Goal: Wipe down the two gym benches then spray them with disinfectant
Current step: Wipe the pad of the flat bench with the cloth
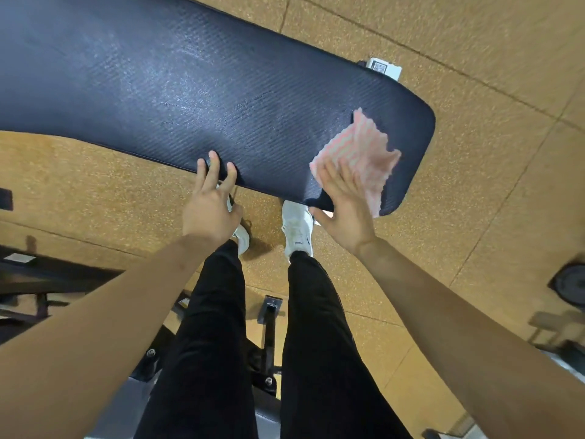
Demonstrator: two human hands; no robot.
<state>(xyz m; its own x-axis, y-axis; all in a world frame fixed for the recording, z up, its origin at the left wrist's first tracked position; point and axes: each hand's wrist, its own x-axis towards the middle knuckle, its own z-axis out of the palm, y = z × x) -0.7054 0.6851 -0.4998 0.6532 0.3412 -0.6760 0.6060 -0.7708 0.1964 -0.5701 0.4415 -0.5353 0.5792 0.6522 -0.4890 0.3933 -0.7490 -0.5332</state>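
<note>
The dark padded surface (164, 90) of a gym bench enters at the upper left and runs slantwise down to a rounded end at the right, so its long axis lies roughly left to right across the person's front. Pale streaks show on its middle stretch; these may be damp from wiping or only glare, the view does not settle it.

On the near edge, left of centre, the left hand (211, 201) rests with its fingers straight over the rim of the padding, holding nothing and apparently steadying. Below it stand the person's white shoes (296, 228) on the tan speckled floor (79, 191).

Further right, the right hand (343, 213) lies flat with fingers spread, pressing a pink and white cloth (361, 150) against the padding near the rounded end. The cloth spreads up and away from the fingertips, toward the far edge. A white label (381, 67) pokes out beyond the far edge, and a dark weight plate (571, 286) lies on the floor at the far right.

The wiping step is in hand. With the cloth at the right end under the right hand, nearly all the padding lies to its left, so the natural stroke would sweep leftward along the long axis toward the left hand. No spray bottle shows.
</note>
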